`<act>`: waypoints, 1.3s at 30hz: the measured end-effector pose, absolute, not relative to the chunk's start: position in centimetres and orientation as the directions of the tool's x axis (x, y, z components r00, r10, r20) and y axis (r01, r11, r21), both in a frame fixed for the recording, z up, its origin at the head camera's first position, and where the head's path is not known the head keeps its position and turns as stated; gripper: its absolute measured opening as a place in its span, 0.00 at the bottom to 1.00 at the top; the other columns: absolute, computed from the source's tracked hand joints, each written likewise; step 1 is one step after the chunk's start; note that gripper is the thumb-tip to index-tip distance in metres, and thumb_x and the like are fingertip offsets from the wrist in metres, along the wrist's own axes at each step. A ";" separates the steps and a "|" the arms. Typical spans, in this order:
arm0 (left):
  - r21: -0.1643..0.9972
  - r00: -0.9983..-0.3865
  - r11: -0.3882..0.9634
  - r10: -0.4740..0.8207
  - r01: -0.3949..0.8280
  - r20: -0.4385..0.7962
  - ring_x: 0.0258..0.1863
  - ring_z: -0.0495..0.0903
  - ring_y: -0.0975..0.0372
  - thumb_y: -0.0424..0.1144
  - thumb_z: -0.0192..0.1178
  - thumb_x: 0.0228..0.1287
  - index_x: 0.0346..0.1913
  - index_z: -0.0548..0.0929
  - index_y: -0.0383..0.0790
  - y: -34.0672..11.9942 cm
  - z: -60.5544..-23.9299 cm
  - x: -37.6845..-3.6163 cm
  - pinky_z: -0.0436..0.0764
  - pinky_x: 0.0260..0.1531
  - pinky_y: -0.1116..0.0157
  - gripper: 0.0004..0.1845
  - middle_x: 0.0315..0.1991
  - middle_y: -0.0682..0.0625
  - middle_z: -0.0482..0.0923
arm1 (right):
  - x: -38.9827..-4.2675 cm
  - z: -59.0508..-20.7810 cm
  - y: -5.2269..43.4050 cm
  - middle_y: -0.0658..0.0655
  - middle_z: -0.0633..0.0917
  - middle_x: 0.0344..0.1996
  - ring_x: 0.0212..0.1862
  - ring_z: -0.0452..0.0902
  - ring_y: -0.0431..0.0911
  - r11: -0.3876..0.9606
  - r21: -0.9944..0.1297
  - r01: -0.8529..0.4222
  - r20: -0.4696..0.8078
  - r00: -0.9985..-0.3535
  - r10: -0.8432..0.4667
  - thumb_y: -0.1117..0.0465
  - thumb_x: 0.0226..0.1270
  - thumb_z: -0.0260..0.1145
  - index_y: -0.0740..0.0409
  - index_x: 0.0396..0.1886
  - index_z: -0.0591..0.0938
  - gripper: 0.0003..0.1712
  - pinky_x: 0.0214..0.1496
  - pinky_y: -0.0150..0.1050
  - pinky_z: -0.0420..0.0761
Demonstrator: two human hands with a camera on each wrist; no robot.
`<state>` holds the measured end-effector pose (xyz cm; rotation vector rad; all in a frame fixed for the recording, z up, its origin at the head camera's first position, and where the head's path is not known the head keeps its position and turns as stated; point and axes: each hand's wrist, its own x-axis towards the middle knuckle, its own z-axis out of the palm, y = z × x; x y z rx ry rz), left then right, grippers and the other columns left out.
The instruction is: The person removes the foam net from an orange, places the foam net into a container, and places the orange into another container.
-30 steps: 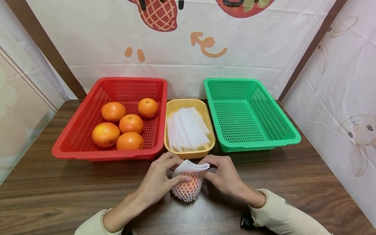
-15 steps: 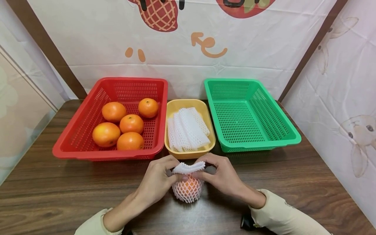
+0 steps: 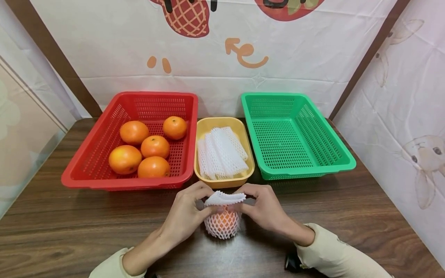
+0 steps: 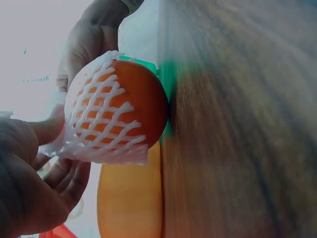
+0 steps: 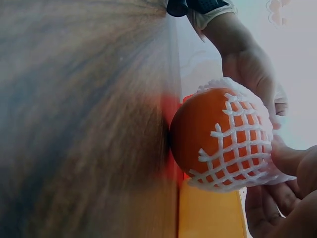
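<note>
An orange [image 4: 148, 101] sits on the wooden table, partly covered by a white foam fruit net [image 3: 224, 227]. Its lower part shows bare in both wrist views. The net's upper end stands bunched above the fruit in the head view. My left hand [image 3: 184, 212] pinches the net on the left side, thumb in front and fingers behind. From the right, my right hand [image 3: 265, 208] pinches the net the same way. The right wrist view shows the right thumb and fingers [image 5: 282, 196] gripping the gathered net. Some fingertips are hidden behind the net.
Behind the left hand stands a red basket [image 3: 128, 183] with several oranges [image 3: 154, 146]. A yellow tray [image 3: 199, 170] in the middle holds several flat foam nets [image 3: 226, 152]. At the right is a green basket [image 3: 306, 170]. A curtain [image 3: 208, 85] hangs behind.
The upper end of the net has shifted and changed shape slightly between the fingers. Both hands have made only small moves and keep their pinch. The orange stays in about the same place.
</note>
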<state>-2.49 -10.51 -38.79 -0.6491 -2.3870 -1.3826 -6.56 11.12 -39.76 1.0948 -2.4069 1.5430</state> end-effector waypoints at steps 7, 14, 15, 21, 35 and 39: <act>0.753 -0.881 0.459 0.277 0.472 0.384 0.38 0.77 0.68 0.43 0.76 0.43 0.40 0.85 0.51 -10.5 -38.5 -2.4 0.79 0.34 0.68 0.18 0.39 0.63 0.77 | -6.5 -39.5 11.1 0.40 0.86 0.33 0.38 0.82 0.39 0.259 -0.746 -0.614 0.441 -0.746 -0.499 0.61 0.52 0.76 0.49 0.31 0.86 0.07 0.43 0.36 0.81; 0.750 -0.873 0.446 0.254 0.488 0.416 0.36 0.78 0.69 0.39 0.77 0.41 0.34 0.87 0.50 -10.4 -38.6 -2.3 0.78 0.34 0.69 0.13 0.33 0.64 0.78 | -6.5 -39.6 11.1 0.42 0.84 0.32 0.37 0.81 0.39 0.233 -0.738 -0.634 0.455 -0.721 -0.522 0.64 0.54 0.75 0.49 0.31 0.85 0.07 0.41 0.37 0.81; 0.748 -0.870 0.444 0.250 0.494 0.426 0.35 0.78 0.69 0.38 0.77 0.41 0.34 0.87 0.49 -10.4 -38.6 -2.4 0.79 0.34 0.69 0.13 0.33 0.64 0.78 | -6.5 -39.6 11.0 0.42 0.84 0.32 0.38 0.81 0.40 0.224 -0.740 -0.634 0.453 -0.716 -0.530 0.64 0.54 0.74 0.49 0.32 0.85 0.08 0.41 0.37 0.81; 0.731 -0.858 0.451 0.226 0.512 0.461 0.34 0.80 0.70 0.34 0.76 0.40 0.32 0.88 0.47 -10.4 -38.7 -2.5 0.80 0.35 0.69 0.12 0.31 0.63 0.81 | -6.3 -38.8 10.8 0.47 0.83 0.37 0.42 0.79 0.42 0.176 -0.749 -0.639 0.454 -0.688 -0.566 0.67 0.54 0.74 0.52 0.39 0.83 0.13 0.43 0.40 0.80; 0.733 -0.856 0.446 0.205 0.513 0.475 0.36 0.79 0.69 0.29 0.75 0.42 0.35 0.87 0.44 -10.4 -38.8 -2.5 0.80 0.34 0.67 0.14 0.33 0.61 0.81 | -6.7 -39.3 11.2 0.42 0.83 0.41 0.46 0.79 0.40 0.234 -0.747 -0.622 0.382 -0.690 -0.615 0.55 0.53 0.75 0.49 0.44 0.84 0.17 0.48 0.37 0.79; 0.748 -0.869 0.442 0.227 0.495 0.440 0.36 0.77 0.68 0.37 0.76 0.44 0.36 0.86 0.48 -10.5 -38.8 -2.5 0.79 0.30 0.66 0.13 0.36 0.62 0.79 | -6.7 -39.4 11.2 0.41 0.84 0.35 0.40 0.79 0.38 0.256 -0.756 -0.603 0.388 -0.727 -0.566 0.57 0.51 0.76 0.48 0.36 0.84 0.12 0.42 0.37 0.80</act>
